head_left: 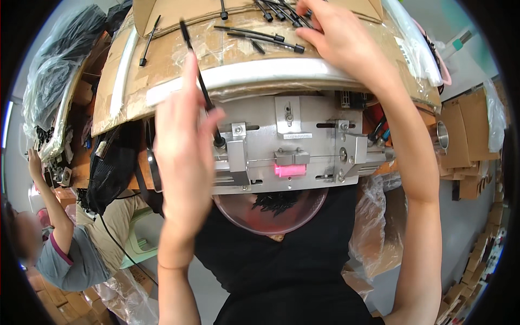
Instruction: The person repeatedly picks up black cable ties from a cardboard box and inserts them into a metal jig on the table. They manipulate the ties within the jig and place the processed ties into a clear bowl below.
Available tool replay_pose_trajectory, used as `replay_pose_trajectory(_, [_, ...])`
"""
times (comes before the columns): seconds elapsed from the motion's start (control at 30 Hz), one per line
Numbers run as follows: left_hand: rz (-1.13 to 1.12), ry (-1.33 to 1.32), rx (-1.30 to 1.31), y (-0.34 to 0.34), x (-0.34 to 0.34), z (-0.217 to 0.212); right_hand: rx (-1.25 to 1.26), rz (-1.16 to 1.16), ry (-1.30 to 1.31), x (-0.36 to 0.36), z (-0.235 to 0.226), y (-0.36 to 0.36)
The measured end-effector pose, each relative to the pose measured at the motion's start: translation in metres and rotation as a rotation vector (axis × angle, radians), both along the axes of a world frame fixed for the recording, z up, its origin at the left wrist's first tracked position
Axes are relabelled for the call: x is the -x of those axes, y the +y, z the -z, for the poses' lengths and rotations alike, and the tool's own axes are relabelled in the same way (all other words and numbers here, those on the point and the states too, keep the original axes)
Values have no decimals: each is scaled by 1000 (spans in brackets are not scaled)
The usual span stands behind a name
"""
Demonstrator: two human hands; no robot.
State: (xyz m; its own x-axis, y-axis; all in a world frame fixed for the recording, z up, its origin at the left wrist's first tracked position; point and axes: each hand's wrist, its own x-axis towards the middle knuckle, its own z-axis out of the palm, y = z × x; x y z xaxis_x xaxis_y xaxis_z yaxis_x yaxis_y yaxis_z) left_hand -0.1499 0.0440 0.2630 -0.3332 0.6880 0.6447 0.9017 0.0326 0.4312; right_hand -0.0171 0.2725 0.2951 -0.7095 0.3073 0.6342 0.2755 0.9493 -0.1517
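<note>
My left hand is raised at the left of a metal fixture, its fingers closed on a slim black rod with a thicker black end. The rod leans upright, and its lower end is near the fixture's left clamp block. My right hand reaches over the cardboard at the top, thumb and fingers apart around the ends of several black rods. More loose black rods lie just left of its thumb. A bright pink block sits at the fixture's front middle.
Below the fixture, a clear reddish bowl contains small black pieces. A white padded strip edges the cardboard. At the left a co-worker reaches toward another bench. Boxes stand at the right.
</note>
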Motion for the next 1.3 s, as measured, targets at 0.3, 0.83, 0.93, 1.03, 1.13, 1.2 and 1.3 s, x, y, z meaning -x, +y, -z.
replay_pose_trajectory(0.3, [253, 129, 412, -55, -107, 68, 811, -185, 390, -49, -60, -26])
replay_pose_trajectory(0.83, [341, -43, 301, -20, -68, 6, 489, -40, 261, -116, 74, -185])
replay_pose_trajectory(0.93, [187, 114, 96, 41, -43, -27, 395, -19, 170, -105, 104, -196])
replay_pose_trajectory(1.03, [169, 154, 139, 68, -31, -48, 409, -41, 156, -94, 119, -203])
replay_pose_trajectory(1.13, [237, 38, 309, 74, -27, -63, 437, -34, 114, -90, 120, -203])
replay_pose_trajectory(1.2, [277, -29, 388, 72, -23, -73, 446, -39, 115, -88, 119, -203])
replay_pose_trajectory(1.3, [306, 34, 317, 72, -20, -65, 445, -56, 61, -91, 110, -198])
